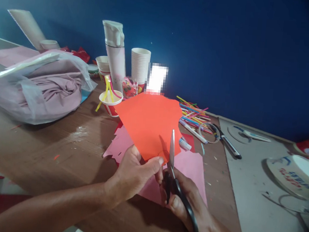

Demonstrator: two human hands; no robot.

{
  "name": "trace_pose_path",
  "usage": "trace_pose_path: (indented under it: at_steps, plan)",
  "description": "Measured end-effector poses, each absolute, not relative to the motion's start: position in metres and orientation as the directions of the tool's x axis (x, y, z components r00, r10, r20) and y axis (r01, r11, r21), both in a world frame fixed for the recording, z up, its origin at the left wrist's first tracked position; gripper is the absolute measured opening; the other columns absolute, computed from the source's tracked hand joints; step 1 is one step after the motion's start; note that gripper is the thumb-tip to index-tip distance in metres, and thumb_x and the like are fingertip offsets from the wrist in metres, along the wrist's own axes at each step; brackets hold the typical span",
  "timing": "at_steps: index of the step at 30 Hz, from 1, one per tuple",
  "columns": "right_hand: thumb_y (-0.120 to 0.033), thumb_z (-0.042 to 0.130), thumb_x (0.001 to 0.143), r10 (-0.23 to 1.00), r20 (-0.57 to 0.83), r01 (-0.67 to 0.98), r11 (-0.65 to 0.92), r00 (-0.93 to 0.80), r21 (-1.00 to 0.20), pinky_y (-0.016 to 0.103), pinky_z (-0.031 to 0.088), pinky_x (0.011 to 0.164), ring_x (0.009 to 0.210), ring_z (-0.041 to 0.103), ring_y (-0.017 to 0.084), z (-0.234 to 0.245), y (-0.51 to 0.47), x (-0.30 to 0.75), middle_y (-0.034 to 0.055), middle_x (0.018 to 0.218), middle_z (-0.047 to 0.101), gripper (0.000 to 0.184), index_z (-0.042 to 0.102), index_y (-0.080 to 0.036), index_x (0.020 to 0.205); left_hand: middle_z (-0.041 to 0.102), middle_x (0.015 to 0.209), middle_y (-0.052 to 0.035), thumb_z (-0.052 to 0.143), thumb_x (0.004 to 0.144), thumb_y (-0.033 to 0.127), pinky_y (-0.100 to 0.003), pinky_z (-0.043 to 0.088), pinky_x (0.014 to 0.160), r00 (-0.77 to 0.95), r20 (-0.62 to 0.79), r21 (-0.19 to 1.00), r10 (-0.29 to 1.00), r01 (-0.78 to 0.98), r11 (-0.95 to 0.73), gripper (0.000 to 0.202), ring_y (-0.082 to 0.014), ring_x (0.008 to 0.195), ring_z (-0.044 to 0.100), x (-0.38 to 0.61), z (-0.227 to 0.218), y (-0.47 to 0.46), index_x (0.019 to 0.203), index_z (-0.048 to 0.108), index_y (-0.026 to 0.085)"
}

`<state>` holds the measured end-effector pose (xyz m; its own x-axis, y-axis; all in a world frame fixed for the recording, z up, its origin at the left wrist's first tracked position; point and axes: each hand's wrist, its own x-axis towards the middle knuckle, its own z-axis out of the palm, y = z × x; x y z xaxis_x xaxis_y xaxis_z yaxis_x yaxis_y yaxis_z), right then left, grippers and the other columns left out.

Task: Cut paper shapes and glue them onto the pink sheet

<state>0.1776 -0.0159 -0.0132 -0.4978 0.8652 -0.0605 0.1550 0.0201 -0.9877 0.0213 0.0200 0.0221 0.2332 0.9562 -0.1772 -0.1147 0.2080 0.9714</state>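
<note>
My left hand (134, 172) pinches the near edge of an orange paper sheet (148, 122), holding it up over the wooden table (59, 147). My right hand (190, 202) grips black-handled scissors (172, 168), blades pointing up and away at the sheet's lower right edge. A pink paper sheet (190, 166) lies flat on the table beneath both hands.
A plastic bag of pink cloth (38, 87) fills the left. Behind stand a white bottle (115, 54), stacked paper cups (139, 66) and a cup with straws (109, 103). Coloured straws (192, 114), a pen (228, 142) and a tape ring lie right; a grey board (258, 197) carries a bowl (295, 175).
</note>
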Motion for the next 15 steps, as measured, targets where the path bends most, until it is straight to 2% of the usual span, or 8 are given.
trace_pose_path:
  at_steps: [15]
  plan:
    - [-0.061,0.044,0.078,0.868,-0.080,0.192,0.018,-0.491,-0.981,0.024,0.031,0.052,0.057,0.036,0.011,-0.0146,-0.0154,0.1806,-0.0017,0.067,0.043,0.047,0.048,-0.018,0.096,0.055,0.050,-0.0002,0.050,0.073,0.013,-0.023,0.043,0.060,0.259,-0.162,0.980,0.952,-0.071,0.186,0.024,-0.0108,0.055,0.054,0.0177,0.0239,0.0216,0.049,0.053,0.014]
